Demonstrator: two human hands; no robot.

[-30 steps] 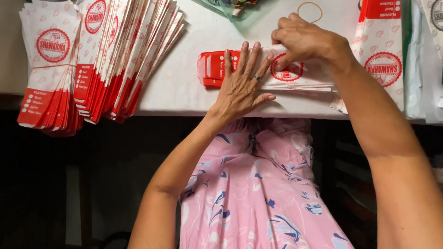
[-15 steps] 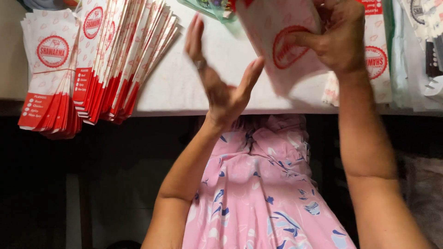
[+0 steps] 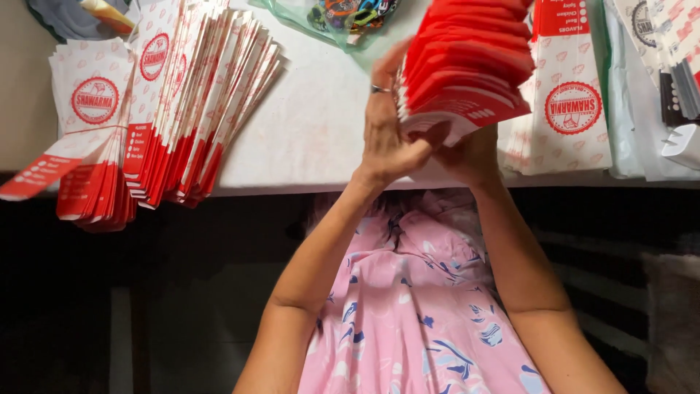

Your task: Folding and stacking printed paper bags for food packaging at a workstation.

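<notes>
Across the white table (image 3: 321, 131) that fills the top of my view, the biggest thing is the fanned row of red-and-white paper sleeves (image 3: 197, 109) at ten o'clock, leaning on one another with their red ends hanging past the near edge. Beside it, at nine o'clock, lies a flatter stack of the same sleeves (image 3: 91, 138), and at two o'clock another flat pile (image 3: 565, 109) rests print-up. Smaller, at twelve o'clock, sits a clear green bag of coloured bits (image 3: 343, 14). At one o'clock, lifted off the table, is the bundle of sleeves (image 3: 467, 66) I am working, its red ends splayed towards me. My left hand (image 3: 386, 124), ring on one finger, lies flat against the bundle's left side, fingers together and pressing. My right hand (image 3: 467, 157) is mostly hidden under and behind the bundle, so I cannot tell how its fingers sit, only that it bears the weight from below. I judge this to be the squaring-up step: the edges are uneven. The next move calls for firm pressure from both sides and a level tap so no sleeve slips out.
</notes>
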